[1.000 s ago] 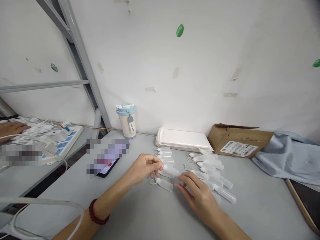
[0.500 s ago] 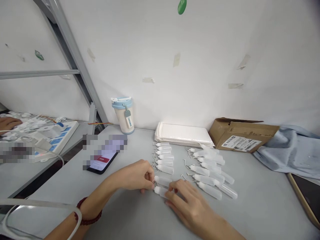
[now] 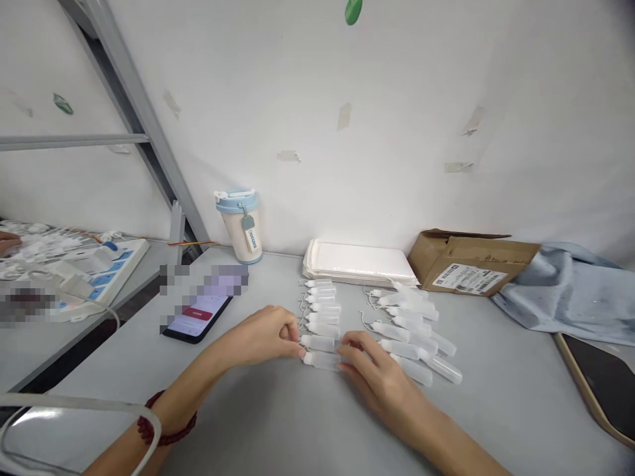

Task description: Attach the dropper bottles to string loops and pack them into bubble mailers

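Observation:
A small translucent squeeze bottle [image 3: 322,360] with a white cap lies flat at the near end of a neat column. My left hand [image 3: 270,336] pinches its cap end, thumb and forefinger closed; the loop there is mostly hidden. At the base end, the curled fingertips of my right hand [image 3: 374,371] grip the same bottle. Directly behind it lies another bottle [image 3: 318,343], parallel to it, and several more bottles [image 3: 323,318] continue the column toward the wall. To the right, a looser group of similar bottles [image 3: 409,330] with thin white strings lies at a slant.
A stack of white padded envelopes [image 3: 362,261] and an open cardboard box [image 3: 466,264] stand by the wall, beside a blue-grey cloth [image 3: 570,291]. A lidded cup [image 3: 241,228] and a phone [image 3: 198,314] are on the left. Another device [image 3: 600,377] lies far right. A power strip [image 3: 116,274] sits across the gap.
The view has shifted slightly. The nearest bottle now lies straighter beside the one behind it, and my right fingers have slid to its base end. My left hand stays at the cap.

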`<state>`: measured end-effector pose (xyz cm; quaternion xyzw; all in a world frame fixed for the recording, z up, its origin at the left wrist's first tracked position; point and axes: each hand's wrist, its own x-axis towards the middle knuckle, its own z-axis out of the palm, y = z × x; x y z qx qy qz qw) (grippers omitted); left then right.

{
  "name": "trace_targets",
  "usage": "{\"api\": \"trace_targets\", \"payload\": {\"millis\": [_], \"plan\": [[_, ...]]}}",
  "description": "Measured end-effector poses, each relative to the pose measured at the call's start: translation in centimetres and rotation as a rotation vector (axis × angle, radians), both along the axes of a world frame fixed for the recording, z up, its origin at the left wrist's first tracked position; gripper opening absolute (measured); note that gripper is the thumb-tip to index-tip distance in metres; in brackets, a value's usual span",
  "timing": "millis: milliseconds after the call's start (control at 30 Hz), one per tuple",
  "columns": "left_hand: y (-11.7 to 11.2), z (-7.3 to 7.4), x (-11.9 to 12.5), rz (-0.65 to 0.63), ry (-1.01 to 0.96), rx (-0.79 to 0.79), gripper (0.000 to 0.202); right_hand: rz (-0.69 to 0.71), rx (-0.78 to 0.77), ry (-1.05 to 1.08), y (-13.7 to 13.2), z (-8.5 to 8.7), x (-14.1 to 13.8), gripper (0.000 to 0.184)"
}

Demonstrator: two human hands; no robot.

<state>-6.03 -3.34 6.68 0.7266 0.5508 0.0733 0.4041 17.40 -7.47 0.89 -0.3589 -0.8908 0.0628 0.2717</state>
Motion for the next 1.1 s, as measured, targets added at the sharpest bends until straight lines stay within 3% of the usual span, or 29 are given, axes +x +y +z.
{"api": "trace_targets", "payload": {"millis": [133, 267, 367, 467, 900, 1100], "plan": [[-1.0, 0.2, 1.0, 0.025, 0.043, 0.109, 0.037, -0.122, 0.056, -0.062, 1.0, 0.2, 1.3, 0.025], [-2.0, -0.6, 2.5, -0.191, 0.046, 0.352, 0.033, -0.247, 0.132, -0.174, 2.0, 0.4, 2.9, 0.031], [-2.0, -1.4, 2.9, -0.271, 0.064, 0.421, 0.018, -0.291, 0.24, -0.263, 2.9, 0.7, 4.0, 0.026], [-1.7, -1.9, 2.8, -0.257, 0.063, 0.439, 0.013, -0.33, 0.273, -0.322, 3.7, 0.9, 4.9, 0.018], [-1.7, -1.2, 2.9, -0.161, -0.042, 0.396, 0.016, -0.387, 0.09, -0.401, 4.1, 1.1, 5.2, 0.01], [-1.6, -1.6, 3.1, -0.137, -0.137, 0.444, 0.019, -0.381, 0.08, -0.25, 4.1, 1.2, 5.1, 0.015]]}}
